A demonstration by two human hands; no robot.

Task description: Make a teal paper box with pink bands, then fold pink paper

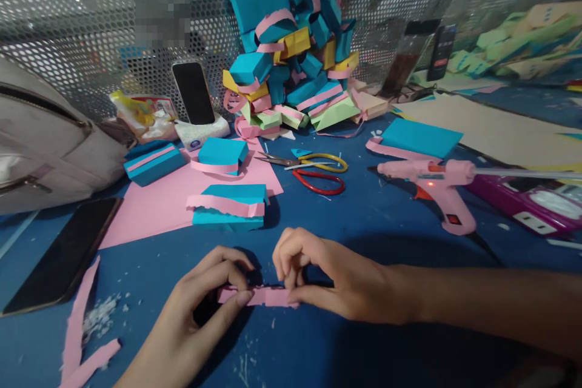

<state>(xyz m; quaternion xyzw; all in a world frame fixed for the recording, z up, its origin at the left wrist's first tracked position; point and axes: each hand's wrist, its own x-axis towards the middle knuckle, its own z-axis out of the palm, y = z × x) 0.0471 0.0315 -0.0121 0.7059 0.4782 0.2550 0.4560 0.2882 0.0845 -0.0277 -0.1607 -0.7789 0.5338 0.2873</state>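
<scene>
Low over the blue table, both hands grip one short pink paper strip (pixel 268 297) with rough, torn-looking edges. My left hand (pixel 207 303) pinches its left part between thumb and fingers. At the right end, my right hand (pixel 331 276) pinches it the same way. Just beyond the hands lies a blue folded paper box (pixel 230 227) with a pink strip (pixel 227 205) across it. Farther back, scissors (pixel 313 171) with one yellow and one red handle lie spread. A pink glue gun (pixel 431 182) rests at the right, a small light glowing on its body.
Pink sheets (pixel 150 218) carry more blue boxes (pixel 154 163). A tall stack of folded paper pieces (pixel 291 66) leans near the perforated metal partition (pixel 91 30). A dark tablet or phone (pixel 63 254), a bag (pixel 50 139) and a purple power strip (pixel 527 203) lie around. Torn pink strips (pixel 77 327) lie front left.
</scene>
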